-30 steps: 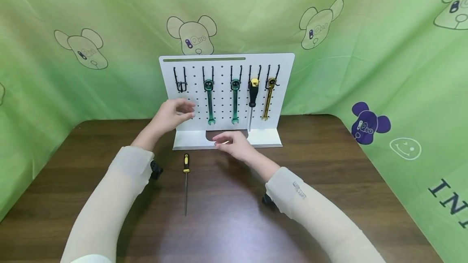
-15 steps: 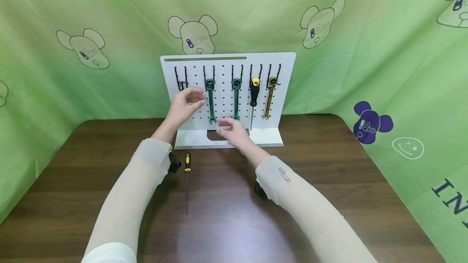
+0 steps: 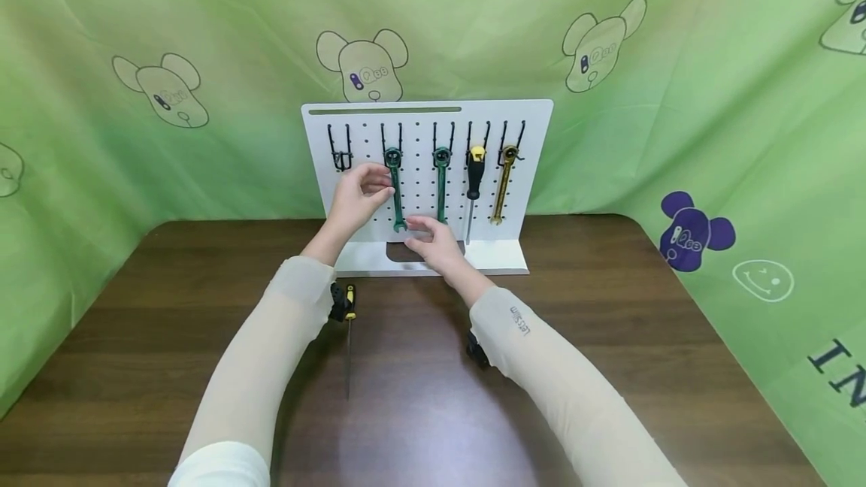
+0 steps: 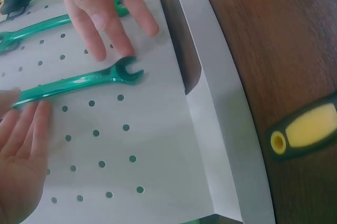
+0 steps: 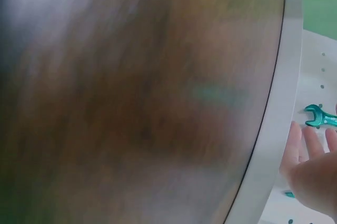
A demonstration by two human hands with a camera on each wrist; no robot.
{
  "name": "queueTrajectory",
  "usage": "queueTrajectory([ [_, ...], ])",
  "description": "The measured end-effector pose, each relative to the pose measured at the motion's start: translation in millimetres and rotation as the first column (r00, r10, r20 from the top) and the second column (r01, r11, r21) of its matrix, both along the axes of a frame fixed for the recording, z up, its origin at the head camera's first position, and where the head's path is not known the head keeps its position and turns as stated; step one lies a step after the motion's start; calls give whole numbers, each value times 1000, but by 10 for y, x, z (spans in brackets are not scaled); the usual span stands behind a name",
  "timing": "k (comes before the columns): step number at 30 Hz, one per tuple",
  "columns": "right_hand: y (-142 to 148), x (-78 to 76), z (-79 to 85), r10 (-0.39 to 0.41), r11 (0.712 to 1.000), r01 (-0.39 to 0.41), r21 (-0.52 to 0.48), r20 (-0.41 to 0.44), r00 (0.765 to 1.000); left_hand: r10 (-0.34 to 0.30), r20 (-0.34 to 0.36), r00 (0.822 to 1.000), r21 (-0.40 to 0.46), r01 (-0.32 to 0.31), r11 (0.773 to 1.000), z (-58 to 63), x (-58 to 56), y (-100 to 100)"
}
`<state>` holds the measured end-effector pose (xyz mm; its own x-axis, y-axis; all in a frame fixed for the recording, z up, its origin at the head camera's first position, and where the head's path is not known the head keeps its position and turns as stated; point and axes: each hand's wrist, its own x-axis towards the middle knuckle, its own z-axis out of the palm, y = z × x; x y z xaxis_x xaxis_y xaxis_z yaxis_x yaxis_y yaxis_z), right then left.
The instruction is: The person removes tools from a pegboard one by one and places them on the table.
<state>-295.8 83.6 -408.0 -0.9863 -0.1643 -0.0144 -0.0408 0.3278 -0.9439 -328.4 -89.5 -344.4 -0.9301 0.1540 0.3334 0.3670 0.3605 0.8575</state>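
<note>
In the head view my left hand is at the left green combination wrench hanging on the white pegboard. In the left wrist view its fingertips meet the shaft's edge, with a digit lapping over the shaft at the frame's left border; it seems to pinch the wrench there. My right hand, fingers spread and holding nothing, is by that wrench's open lower end, one fingertip close to or touching it. Behind the right hand hangs a second green wrench, its lower end hidden.
The white pegboard also bears a black-and-yellow screwdriver, a gold wrench and a bare hook at left. Another yellow-and-black screwdriver lies on the brown table, partly behind the left wrist camera.
My left hand has moved right and slightly up to the left green wrench. The right hand has risen from the pegboard's base to the wrench's lower end. The head view has shifted slightly.
</note>
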Motion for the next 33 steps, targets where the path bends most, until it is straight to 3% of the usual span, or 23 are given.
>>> queueTrajectory([
  [10,-9,0,5,53,999,-53,0,-17,998,25,13,1000,46,-26,999,24,-1,21],
  [17,-10,31,23,48,998,-48,34,8,999,30,38,999,79,-32,996,60,-24,48],
  [33,-68,123,92,22,1000,-22,0,8,1000,60,69,996,168,-71,983,171,-56,87],
])
